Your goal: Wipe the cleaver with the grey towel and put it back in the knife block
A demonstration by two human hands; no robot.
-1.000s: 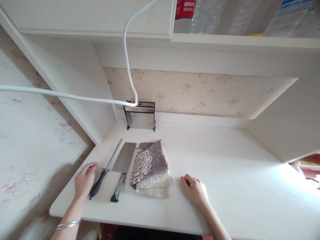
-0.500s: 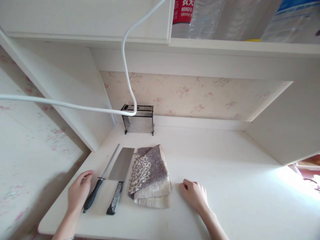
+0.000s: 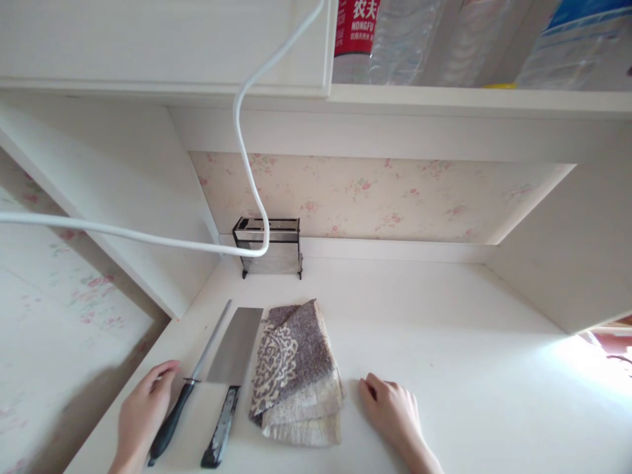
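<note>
Here, your left hand [image 3: 145, 408] curls its fingers loosely around nothing, just left of the honing steel [image 3: 185, 394] on the counter [image 3: 444, 316]. The cleaver [image 3: 231, 362] lies between that steel and the folded towel [image 3: 299, 375]. Right of the towel, your right hand [image 3: 392, 409] rests in a loose fist, gripping nothing visible. Behind, a knife block [image 3: 284, 257] stands by the wall [image 3: 355, 197], its contents unclear. Overhead, an open shelf [image 3: 444, 97] holds plastic bottles [image 3: 402, 43].

Bottles [image 3: 399, 43] and cable [image 3: 237, 113] cut off above
The cable partly hides the rack [image 3: 284, 262]; the right hand's [image 3: 394, 409] curled fingertips are out of sight.
</note>
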